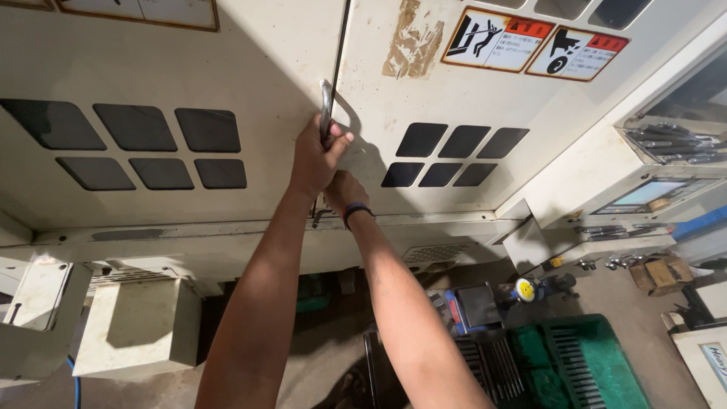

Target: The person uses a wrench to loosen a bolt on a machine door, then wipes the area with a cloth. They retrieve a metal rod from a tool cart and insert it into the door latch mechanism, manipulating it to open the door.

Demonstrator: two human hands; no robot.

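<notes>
Both hands meet at the seam between two cream machine doors (pixel 394 98): the left hand (pixel 314 159) is clenched on the metal door handle (pixel 326 110), the right hand (pixel 342 193) sits just below, half hidden — its grip I cannot tell. Rigid, smooth steel on a probably heavy panel — best held mid-bar; the handle's lower end is covered.
</notes>
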